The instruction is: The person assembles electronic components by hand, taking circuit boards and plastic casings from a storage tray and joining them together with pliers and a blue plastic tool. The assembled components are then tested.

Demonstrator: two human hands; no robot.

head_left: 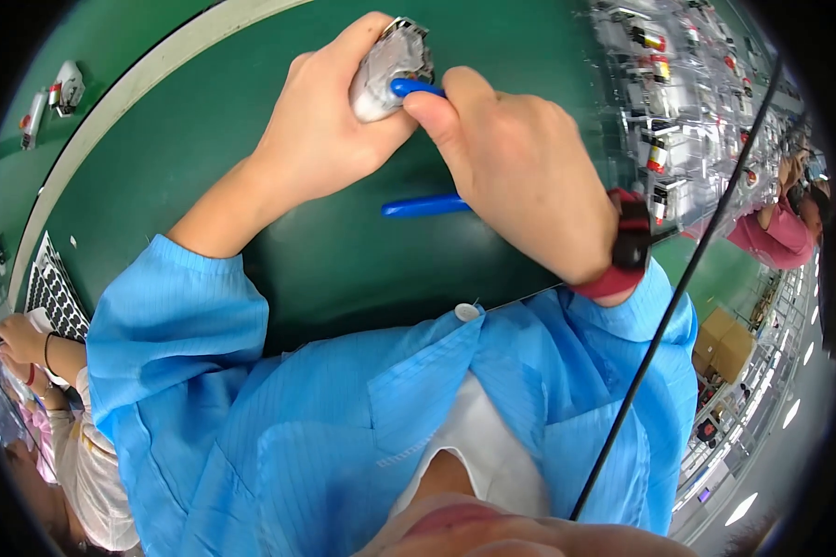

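Observation:
My left hand [330,116] is closed round a small white and clear plastic device [390,74] with metallic parts at its far end. My right hand [529,167] grips a blue-handled tool [418,89], and the rounded blue end by my thumb meets the face of the device. A second blue rod with a rounded end [423,206] sticks out below the same hand; whether both belong to one tool is hidden by my palm. Both hands are above the green work surface [334,269].
Clear plastic trays [678,102] with several small devices stand at the right. Beyond a curved pale edge [84,130] on the left lie more small devices [67,88]. A black-and-white slotted tray [56,288] is near a co-worker's hand [20,339]. Another person's red sleeve [776,237] shows far right.

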